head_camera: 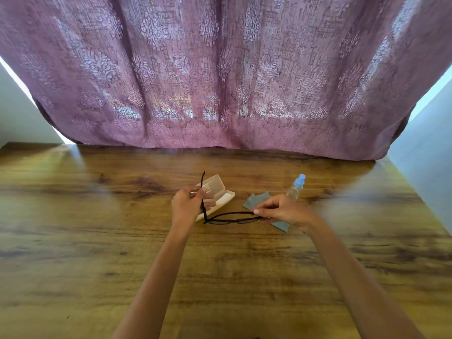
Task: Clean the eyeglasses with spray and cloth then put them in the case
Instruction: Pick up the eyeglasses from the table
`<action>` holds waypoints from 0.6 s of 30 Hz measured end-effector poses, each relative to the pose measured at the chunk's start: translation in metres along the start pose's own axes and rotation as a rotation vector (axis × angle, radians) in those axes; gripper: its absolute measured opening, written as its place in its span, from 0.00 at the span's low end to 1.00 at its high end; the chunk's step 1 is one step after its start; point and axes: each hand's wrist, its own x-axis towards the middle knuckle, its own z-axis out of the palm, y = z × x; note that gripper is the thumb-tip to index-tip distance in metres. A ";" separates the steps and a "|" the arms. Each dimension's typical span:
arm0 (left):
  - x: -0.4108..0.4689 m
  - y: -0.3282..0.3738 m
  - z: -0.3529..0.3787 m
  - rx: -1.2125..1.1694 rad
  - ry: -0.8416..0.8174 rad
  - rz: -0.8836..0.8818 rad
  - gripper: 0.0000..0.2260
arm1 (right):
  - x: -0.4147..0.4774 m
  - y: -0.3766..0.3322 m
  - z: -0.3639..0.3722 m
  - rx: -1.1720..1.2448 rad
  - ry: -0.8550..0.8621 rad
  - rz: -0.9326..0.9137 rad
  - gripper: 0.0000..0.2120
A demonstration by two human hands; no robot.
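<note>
Eyeglasses (234, 213) held low over the wooden table (97, 228), between both hands, just in front of the open case (221, 195); touching the tabletop or not, impossible to tell. Bare forearms stretched forward from the near edge. Left hand (189, 204) knuckles up, fingers curled round the left temple partway along it. Right hand (283, 211) pinching the frame's right end between thumb and bent fingertips. Thin black frame, two oval lenses, seen nearly edge-on. Long axis of the front lying left to right across the view; left temple unfolded, pointing away toward the curtain (220, 69); right temple hidden. Mauve patterned curtain hanging past the far edge. Translucent white case partly behind the left hand. Grey-blue cloth (256, 200) flat, partly under the right hand. Clear spray bottle (296, 188), blue cap, just beyond the right hand.
</note>
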 end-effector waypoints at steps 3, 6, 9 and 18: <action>0.001 0.002 0.000 -0.016 -0.007 -0.002 0.05 | -0.001 -0.004 0.003 -0.033 -0.017 -0.002 0.10; 0.003 0.001 -0.001 -0.046 -0.012 -0.013 0.05 | -0.001 -0.008 0.006 -0.071 0.026 -0.023 0.09; 0.006 -0.002 -0.001 -0.104 -0.002 -0.038 0.05 | 0.000 -0.012 0.010 -0.054 0.124 -0.063 0.07; 0.002 0.005 0.001 -0.240 0.082 0.018 0.13 | 0.004 -0.014 0.023 0.063 0.417 -0.089 0.07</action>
